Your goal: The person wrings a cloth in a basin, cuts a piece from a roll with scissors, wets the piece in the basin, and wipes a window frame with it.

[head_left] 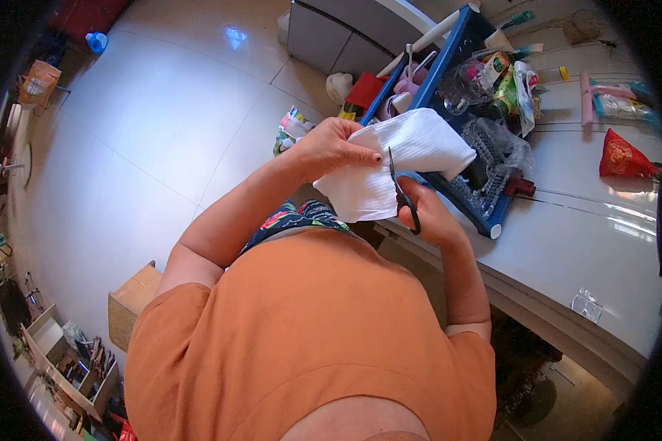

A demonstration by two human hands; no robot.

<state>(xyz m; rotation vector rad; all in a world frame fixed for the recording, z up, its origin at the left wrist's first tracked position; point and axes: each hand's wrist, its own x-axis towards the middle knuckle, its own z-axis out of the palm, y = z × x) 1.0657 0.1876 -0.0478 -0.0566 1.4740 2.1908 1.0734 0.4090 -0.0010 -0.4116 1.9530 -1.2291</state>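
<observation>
Handling, white ribbed cloth [390, 165]: judged light, soft and limp, with no stiffness of its own; sags and folds wherever unsupported. Not fragile, not slippery; the ribbed weave likely gives good friction. Best taken at an edge or fold, pinched flat and kept taut near the cut line so the blades bite instead of pushing the fabric aside.

Location: held in the air in front of the body, above the near edge of the white glossy desk [603, 242], just near of the blue plastic rack [449, 66] filled with bottles and packets.

Left hand [331, 147]: grip closed on the upper left part of the cloth, thumb on top, fingers wrapped beneath, bunching the fabric.

Right hand [430, 213]: grip closed around the handles of the black-handled scissors [403, 192], below and right of the cloth. Blades pointing up and away, lying against the cloth near its middle. Blade opening narrow; whether fabric sits between the blades cannot be told.

Surroundings: red printed pouch [621, 156] on the far right of the desk, well apart from both hands. Pale tiled floor [140, 132] to the left.
</observation>
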